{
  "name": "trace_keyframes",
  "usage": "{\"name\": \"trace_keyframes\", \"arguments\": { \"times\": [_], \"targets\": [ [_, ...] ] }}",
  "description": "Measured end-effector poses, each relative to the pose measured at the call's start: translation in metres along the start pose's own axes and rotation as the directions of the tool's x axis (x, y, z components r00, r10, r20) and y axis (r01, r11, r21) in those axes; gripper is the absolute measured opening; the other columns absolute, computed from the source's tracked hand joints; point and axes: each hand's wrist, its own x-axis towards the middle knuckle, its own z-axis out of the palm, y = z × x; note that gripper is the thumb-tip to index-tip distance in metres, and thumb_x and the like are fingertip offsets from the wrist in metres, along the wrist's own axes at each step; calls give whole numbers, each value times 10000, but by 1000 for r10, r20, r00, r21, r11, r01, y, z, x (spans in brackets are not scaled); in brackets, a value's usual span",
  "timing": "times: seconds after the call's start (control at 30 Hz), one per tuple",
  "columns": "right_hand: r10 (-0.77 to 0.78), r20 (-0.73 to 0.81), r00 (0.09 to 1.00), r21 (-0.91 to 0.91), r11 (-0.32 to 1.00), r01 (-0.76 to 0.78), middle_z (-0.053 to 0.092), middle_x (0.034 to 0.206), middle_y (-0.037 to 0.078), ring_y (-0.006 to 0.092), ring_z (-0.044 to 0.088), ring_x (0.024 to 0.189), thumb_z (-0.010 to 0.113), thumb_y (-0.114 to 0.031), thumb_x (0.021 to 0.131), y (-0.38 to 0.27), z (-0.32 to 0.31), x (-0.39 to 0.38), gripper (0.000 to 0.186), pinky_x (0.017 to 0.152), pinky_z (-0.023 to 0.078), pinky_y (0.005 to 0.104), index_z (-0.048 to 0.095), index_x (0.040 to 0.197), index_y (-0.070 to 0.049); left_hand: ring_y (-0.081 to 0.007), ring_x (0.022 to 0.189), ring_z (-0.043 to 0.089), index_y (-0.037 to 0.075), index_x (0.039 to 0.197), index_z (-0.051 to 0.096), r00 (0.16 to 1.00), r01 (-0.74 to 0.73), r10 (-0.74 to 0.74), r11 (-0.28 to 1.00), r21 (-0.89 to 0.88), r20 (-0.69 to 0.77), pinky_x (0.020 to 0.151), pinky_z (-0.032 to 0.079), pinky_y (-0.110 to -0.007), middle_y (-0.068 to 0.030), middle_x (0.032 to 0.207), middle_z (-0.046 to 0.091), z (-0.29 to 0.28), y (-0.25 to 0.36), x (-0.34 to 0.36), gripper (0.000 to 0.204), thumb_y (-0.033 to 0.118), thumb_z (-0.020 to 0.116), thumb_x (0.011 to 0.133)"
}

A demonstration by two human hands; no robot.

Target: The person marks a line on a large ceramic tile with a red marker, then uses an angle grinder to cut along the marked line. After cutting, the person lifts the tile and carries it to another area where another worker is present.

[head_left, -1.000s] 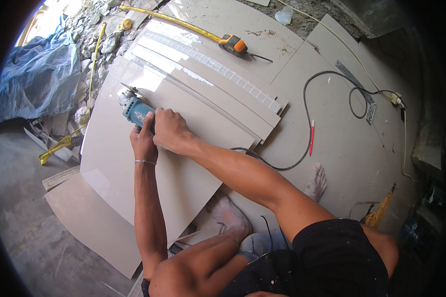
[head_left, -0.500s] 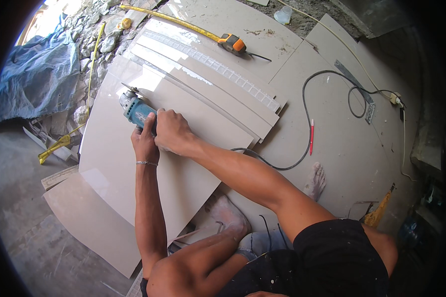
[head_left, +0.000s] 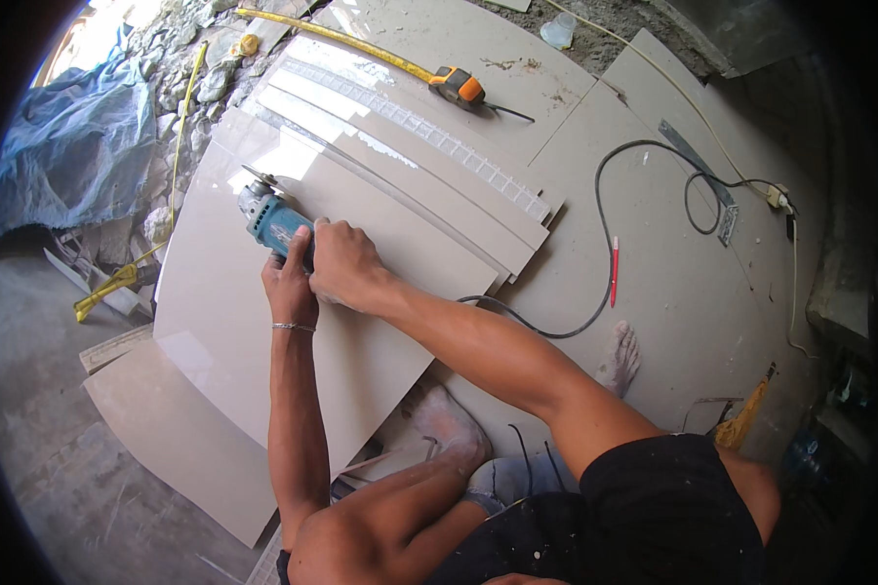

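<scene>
The left hand (head_left: 291, 283) is closed around the body of the blue angle grinder (head_left: 281, 226), left of centre in the frame. The right hand (head_left: 346, 265) is curled at its rear end. The cutting disc (head_left: 254, 172) sits toward the upper left; from here, I cannot tell whether it touches the beige tile (head_left: 229, 312) beneath. Tape measure (head_left: 458, 88): top centre. Red pencil (head_left: 615, 275): right of centre.
</scene>
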Motion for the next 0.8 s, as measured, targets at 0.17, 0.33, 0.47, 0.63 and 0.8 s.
{"name": "trace_keyframes", "arguments": {
  "times": [0.17,0.33,0.47,0.63,0.8],
  "targets": [
    [11,1,1000,-6,1000,-11,730,1061,300,448,745,1032,754,-54,832,1,1,0,306,900,621,489,623,1074,79,-161,934,714,-60,1210,644,1000,11,-11,1000,-26,3,827,584,-303,-101,1092,725,1,0,-1,401,254,783,1002],
    [21,5,1000,0,1000,-21,731,1063,299,445,746,1036,769,-66,831,-1,0,1,315,902,622,487,625,1072,78,-162,936,717,-58,1210,643,1000,2,-2,1000,5,4,826,587,-305,-102,1092,726,1,2,0,400,254,783,1002],
    [15,10,1000,12,1000,-15,732,1062,296,443,747,1039,776,-71,831,-1,-1,1,330,904,623,483,623,1082,77,-163,939,719,-58,1209,641,1000,22,-22,1000,-15,-1,825,589,-307,-106,1095,727,1,1,0,398,251,782,1003],
    [10,2,1000,-3,1000,-10,731,1066,298,444,748,1036,771,-66,831,0,0,-1,333,906,622,483,620,1090,79,-165,941,719,-59,1203,640,1000,2,-2,1000,-8,3,826,590,-307,-108,1094,727,2,0,-2,397,253,782,1003],
    [17,5,1000,8,1000,-17,730,1069,300,449,746,1036,754,-61,836,2,-1,-4,322,908,619,490,619,1091,80,-167,946,717,-59,1205,636,1000,0,0,1000,-4,8,833,589,-307,-107,1096,725,3,0,-6,400,253,783,1002]
  ]
}}
